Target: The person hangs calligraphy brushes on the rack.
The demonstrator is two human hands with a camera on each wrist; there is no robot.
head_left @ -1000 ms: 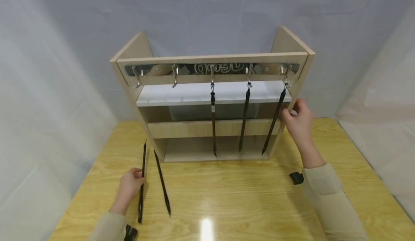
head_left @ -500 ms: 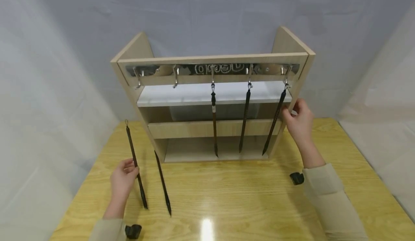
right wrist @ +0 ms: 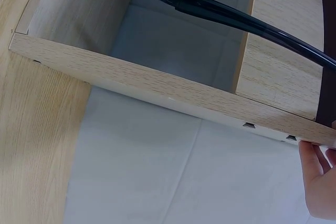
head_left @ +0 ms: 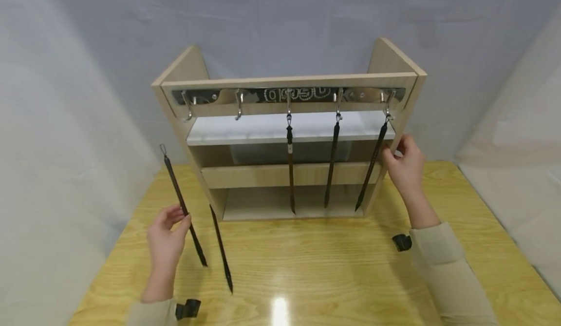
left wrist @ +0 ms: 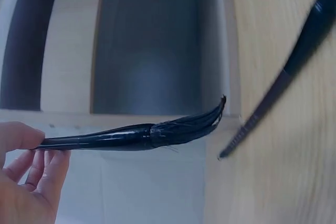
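Note:
My left hand [head_left: 166, 238] pinches a dark calligraphy brush [head_left: 177, 189] between thumb and fingers, its hanging loop up and its tip slanting down to the right. In the left wrist view the black bristles [left wrist: 189, 128] of this brush show, bent at the tip. A second calligraphy brush [head_left: 221, 248] lies on the table beside the shelf's left foot. My right hand [head_left: 405, 165] grips the right side panel [right wrist: 157, 85] of the wooden shelf [head_left: 289, 175]. Three calligraphy brushes [head_left: 291, 170] hang by their loops from the middle and right hooks.
A shiny hook strip [head_left: 307, 94] runs across the top front of the shelf. Its two left hooks [head_left: 239, 106] hold nothing. The shelf stands on a wooden table [head_left: 307, 267], with pale sheeting [head_left: 289, 19] behind and at both sides.
My left hand has lifted the brush off the table and tilted its loop end up and to the left. My right hand stays on the panel.

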